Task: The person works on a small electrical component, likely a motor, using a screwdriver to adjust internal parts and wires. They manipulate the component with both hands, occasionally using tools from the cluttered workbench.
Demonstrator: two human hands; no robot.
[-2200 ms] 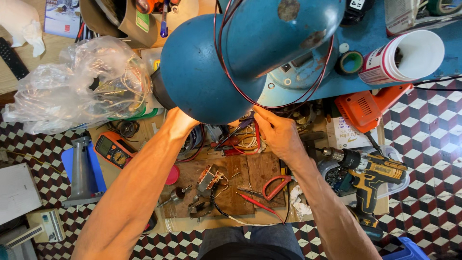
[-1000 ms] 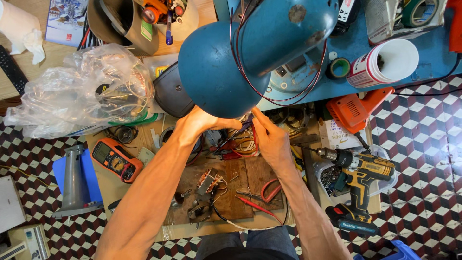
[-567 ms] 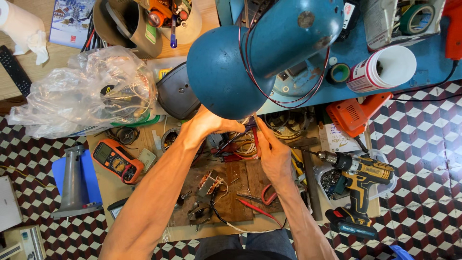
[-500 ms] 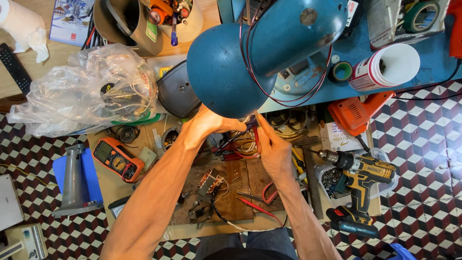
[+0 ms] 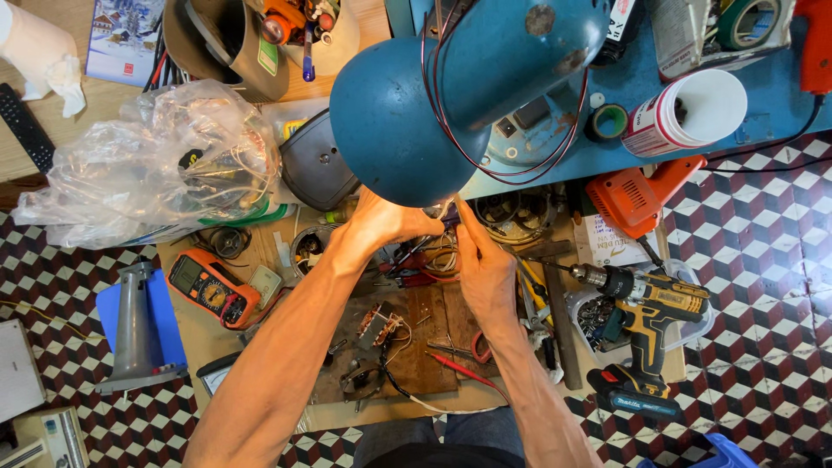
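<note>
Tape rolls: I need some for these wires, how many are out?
2: a green tape roll beside the white tub, another tape roll at the bench's top right. More may be hidden.

Low wooden board (image 5: 416, 355) on checkered floor (image 5: 763, 260); multimeter (image 5: 211, 288), cordless drill (image 5: 646, 321), red-handled pliers (image 5: 416, 270), loose parts on board.

Fingertips of both hands (perhaps on wires) behind blue motor housing (image 5: 407, 121).

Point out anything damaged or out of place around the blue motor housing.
The blue motor housing has chipped, rusty paint patches up top. Red and black wires loop loose around it. Both the left hand and right hand pinch wire ends beneath it.
</note>
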